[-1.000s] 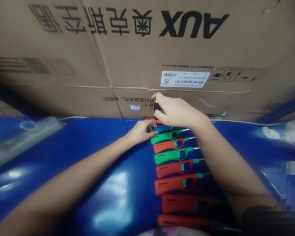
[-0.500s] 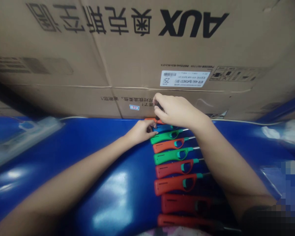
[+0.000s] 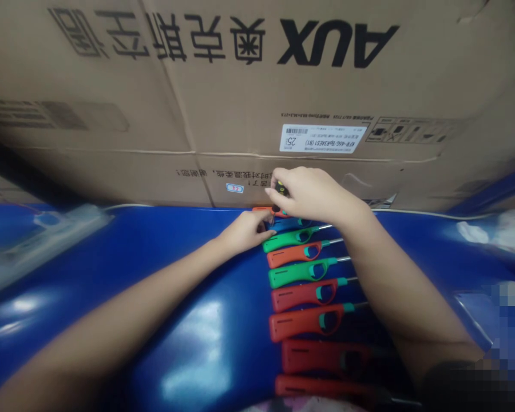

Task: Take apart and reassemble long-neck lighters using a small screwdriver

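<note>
Along the far edge of the blue surface (image 3: 167, 269), right up against a large cardboard box (image 3: 223, 109), with a thin white cable (image 3: 429, 214) following the same line to the right. To the left of the lighters, a broad stretch of surface running out to a clear plastic piece (image 3: 64, 240). Down the middle, side by side between the forearms: an orange lighter (image 3: 261, 210) nearest the box, then the blue lighter (image 3: 286, 224), then green, orange and red ones.

At the left hand (image 3: 249, 230), thumb and fingertips slightly parted, pinching the blue lighter's handle end. In the right hand (image 3: 309, 193), fingers curled around a dark, yellow-marked screwdriver (image 3: 282, 188), pointed down at the blue lighter; tip contact impossible to tell.
</note>
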Demonstrator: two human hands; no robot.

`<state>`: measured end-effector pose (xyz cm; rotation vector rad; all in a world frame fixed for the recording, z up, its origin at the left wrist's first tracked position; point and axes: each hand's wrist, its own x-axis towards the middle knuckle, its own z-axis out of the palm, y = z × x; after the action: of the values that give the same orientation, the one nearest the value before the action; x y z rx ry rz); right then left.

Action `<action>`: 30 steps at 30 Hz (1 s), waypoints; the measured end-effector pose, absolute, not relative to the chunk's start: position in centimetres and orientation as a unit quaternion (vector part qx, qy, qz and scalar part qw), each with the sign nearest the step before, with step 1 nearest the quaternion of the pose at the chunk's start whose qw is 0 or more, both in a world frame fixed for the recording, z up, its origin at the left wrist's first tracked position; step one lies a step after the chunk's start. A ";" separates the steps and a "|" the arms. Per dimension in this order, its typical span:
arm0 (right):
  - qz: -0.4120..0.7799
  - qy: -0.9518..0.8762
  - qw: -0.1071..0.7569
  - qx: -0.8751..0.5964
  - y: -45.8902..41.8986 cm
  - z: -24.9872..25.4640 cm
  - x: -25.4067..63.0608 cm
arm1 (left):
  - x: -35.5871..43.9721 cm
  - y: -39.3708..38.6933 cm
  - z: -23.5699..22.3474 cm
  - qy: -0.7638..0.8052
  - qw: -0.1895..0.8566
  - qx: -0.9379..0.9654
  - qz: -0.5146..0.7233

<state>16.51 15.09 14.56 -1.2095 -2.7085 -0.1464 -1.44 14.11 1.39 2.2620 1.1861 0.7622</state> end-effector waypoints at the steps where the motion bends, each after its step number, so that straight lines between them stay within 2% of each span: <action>1: -0.044 -0.908 0.086 -0.407 15.1 14.6 16.6 | -1.4 14.1 1.4 0.433 0.236 0.824 0.278; 30: -0.066 -0.901 0.089 -0.419 15.1 14.6 16.6 | -1.4 14.1 1.5 0.444 0.230 0.820 0.277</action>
<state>16.56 15.12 14.64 -1.2453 -2.6812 -0.1974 -1.39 14.08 1.48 2.2561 1.2227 0.7618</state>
